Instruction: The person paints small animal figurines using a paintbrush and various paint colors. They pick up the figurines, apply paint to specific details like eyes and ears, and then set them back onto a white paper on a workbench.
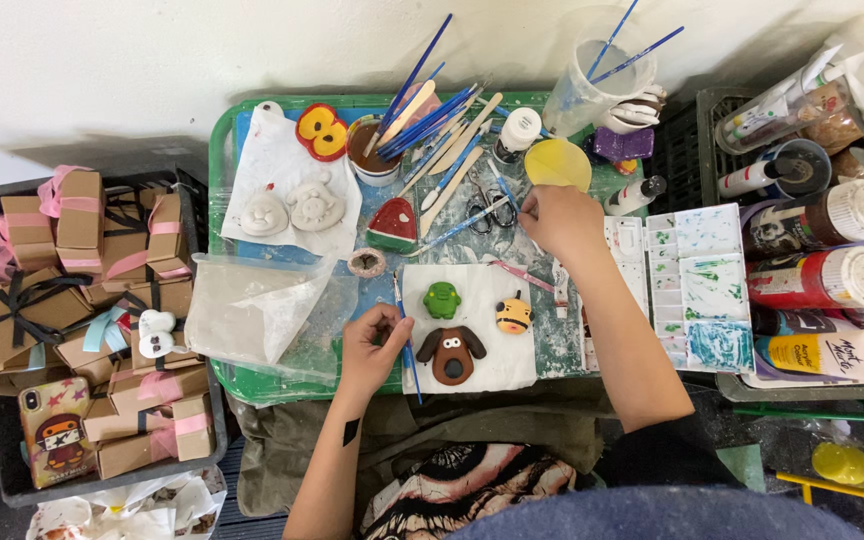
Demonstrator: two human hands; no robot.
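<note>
Here the left hand (pixel 372 345) pinches a thin blue-handled paintbrush (pixel 407 345) between thumb and fingertips just left of the brown dog figure (pixel 451 355) on its white sheet, while the right hand (pixel 557 220), fingers curled together, reaches among the brushes (pixel 442 140) near the yellow lid (pixel 557 163). This looks like a pause between painting strokes, seemingly picking another tool. The brush's long axis runs nearly straight toward and away from the person, though I cannot tell which end carries the bristles.

Tray (pixel 220 150): green rim. Dog figure (pixel 451 351): brown, white eyes, black nose. Frog figure (pixel 442 299): green. Round figure (pixel 514 315): yellow, black stripes. Watermelon slice (pixel 393 226): red, green edge. Brush handles (pixel 430 112): blue.
</note>
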